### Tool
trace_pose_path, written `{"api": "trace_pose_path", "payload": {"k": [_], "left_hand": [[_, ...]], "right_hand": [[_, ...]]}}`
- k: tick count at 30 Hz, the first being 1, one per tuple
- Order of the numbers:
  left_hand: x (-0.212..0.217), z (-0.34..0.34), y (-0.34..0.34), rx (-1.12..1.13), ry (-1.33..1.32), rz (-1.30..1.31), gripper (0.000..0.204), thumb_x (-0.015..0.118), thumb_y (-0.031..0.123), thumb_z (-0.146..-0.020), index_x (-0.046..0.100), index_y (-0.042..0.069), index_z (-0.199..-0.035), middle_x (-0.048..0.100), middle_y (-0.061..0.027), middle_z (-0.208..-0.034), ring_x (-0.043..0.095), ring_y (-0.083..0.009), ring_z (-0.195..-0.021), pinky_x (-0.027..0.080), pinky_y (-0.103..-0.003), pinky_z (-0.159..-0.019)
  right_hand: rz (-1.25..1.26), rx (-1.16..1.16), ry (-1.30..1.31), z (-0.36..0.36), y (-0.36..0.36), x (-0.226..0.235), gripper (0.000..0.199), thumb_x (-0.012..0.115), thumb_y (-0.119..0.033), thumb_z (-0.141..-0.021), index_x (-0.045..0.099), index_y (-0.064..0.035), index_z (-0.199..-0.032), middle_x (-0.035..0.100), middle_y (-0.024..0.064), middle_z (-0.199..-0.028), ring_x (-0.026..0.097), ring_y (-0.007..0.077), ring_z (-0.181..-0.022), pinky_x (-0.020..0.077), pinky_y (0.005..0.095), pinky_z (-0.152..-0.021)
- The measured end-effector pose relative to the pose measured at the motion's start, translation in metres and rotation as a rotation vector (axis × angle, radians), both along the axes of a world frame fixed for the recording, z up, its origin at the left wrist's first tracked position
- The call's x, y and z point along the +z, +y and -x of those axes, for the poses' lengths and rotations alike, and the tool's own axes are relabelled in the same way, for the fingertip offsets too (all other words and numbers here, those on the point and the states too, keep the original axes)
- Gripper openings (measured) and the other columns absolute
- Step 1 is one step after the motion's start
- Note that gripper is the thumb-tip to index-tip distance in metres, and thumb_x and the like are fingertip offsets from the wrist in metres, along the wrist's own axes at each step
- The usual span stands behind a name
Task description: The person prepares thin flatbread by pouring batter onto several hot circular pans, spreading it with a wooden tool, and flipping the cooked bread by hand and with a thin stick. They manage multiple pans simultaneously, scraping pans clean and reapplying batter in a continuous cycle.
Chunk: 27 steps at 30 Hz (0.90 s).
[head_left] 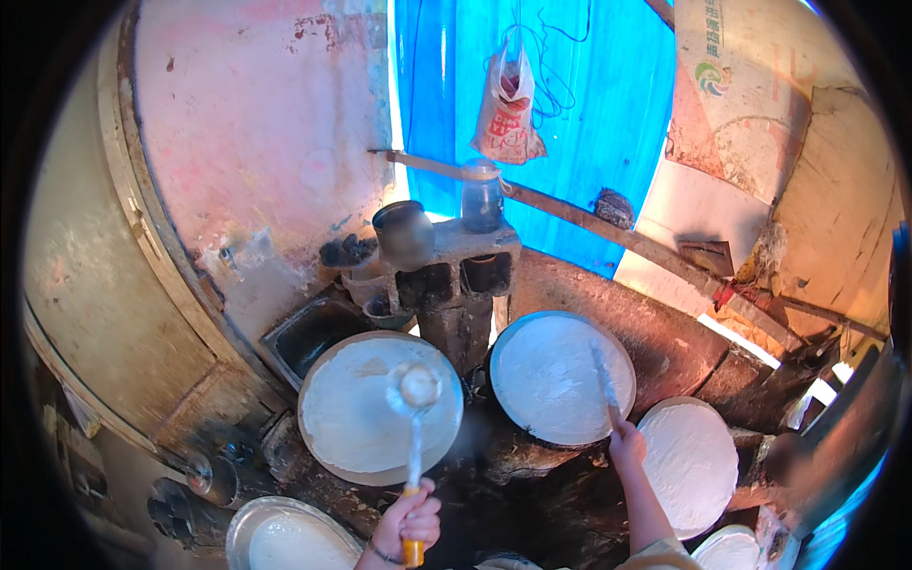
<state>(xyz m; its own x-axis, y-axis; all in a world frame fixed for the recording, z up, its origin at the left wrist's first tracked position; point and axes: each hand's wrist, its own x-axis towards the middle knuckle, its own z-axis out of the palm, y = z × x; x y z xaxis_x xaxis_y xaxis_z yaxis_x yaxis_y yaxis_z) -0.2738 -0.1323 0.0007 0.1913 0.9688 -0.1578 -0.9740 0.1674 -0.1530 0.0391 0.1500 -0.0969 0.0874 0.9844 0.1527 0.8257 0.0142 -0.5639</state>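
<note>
My left hand is closed round the orange handle of a ladle. The ladle's round bowl is over the left round pan, whose surface is covered by a white, batter-like layer. From here I cannot tell whether the bowl touches it. In my right hand is a long flat spatula, its blade smeared white. That blade reaches over the right round pan, which also carries a white layer. Both pans sit side by side in front of me.
Further right lies another white-covered round, with a smaller one below. At the lower left stands a metal basin with white contents. Behind the pans, a dark pot and a jar rest on a hollow block. A plastic bag hangs above.
</note>
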Motion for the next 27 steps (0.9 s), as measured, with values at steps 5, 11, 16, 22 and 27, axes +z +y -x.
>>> {"api": "trace_pose_path", "payload": {"k": [5,11,16,22,27], "left_hand": [[-0.027,0.024,-0.119,0.177,0.062,0.206,0.020,0.035,0.014,-0.095,0.049,0.011,-0.109,0.034,0.0010,-0.060,0.031,-0.0049,-0.041,0.029,-0.016,-0.037],[-0.014,0.052,-0.211,0.283,0.213,0.711,0.039,0.032,0.026,-0.097,0.040,0.010,-0.062,0.028,0.0033,-0.046,0.029,-0.0054,-0.035,0.024,-0.018,-0.031],[-0.018,0.063,-0.259,0.389,-0.040,0.393,0.043,0.029,0.030,-0.097,0.035,0.013,-0.057,0.024,0.0044,-0.044,0.027,-0.0060,-0.034,0.025,-0.020,-0.031],[-0.020,0.063,-0.281,0.603,-0.095,0.063,0.019,0.038,0.009,-0.092,0.052,0.004,-0.103,0.036,0.0035,-0.057,0.034,-0.0006,-0.039,0.034,-0.014,-0.036],[-0.021,0.043,-0.298,0.683,-0.087,0.086,0.018,0.040,0.009,-0.092,0.054,0.006,-0.103,0.034,0.0049,-0.056,0.033,-0.0002,-0.039,0.031,-0.013,-0.037]], "right_hand": [[0.250,-0.069,0.904,0.064,-0.072,-0.026,0.020,0.062,-0.013,-0.079,0.063,-0.0033,-0.097,0.057,0.0025,-0.064,0.051,0.0112,-0.047,0.0407,0.0234,-0.041],[0.398,0.024,0.989,0.086,-0.168,-0.009,0.025,0.061,-0.016,-0.082,0.061,-0.0051,-0.104,0.046,0.0007,-0.050,0.040,0.0108,-0.033,0.0307,0.0257,-0.029],[0.411,-0.057,1.199,0.102,-0.191,0.019,0.035,0.056,-0.023,-0.086,0.051,-0.0134,-0.120,0.042,-0.0021,-0.052,0.035,0.0082,-0.034,0.0258,0.0218,-0.030],[0.114,0.484,0.712,0.209,-0.243,-0.003,0.013,0.064,-0.010,-0.078,0.059,-0.0031,-0.088,0.051,0.0009,-0.059,0.050,0.0122,-0.055,0.0400,0.0272,-0.051],[-0.385,0.985,0.118,0.301,-0.255,0.016,0.014,0.057,-0.007,-0.073,0.054,-0.0061,-0.087,0.054,0.0140,-0.080,0.058,0.0338,-0.069,0.0463,0.0421,-0.057]]}}
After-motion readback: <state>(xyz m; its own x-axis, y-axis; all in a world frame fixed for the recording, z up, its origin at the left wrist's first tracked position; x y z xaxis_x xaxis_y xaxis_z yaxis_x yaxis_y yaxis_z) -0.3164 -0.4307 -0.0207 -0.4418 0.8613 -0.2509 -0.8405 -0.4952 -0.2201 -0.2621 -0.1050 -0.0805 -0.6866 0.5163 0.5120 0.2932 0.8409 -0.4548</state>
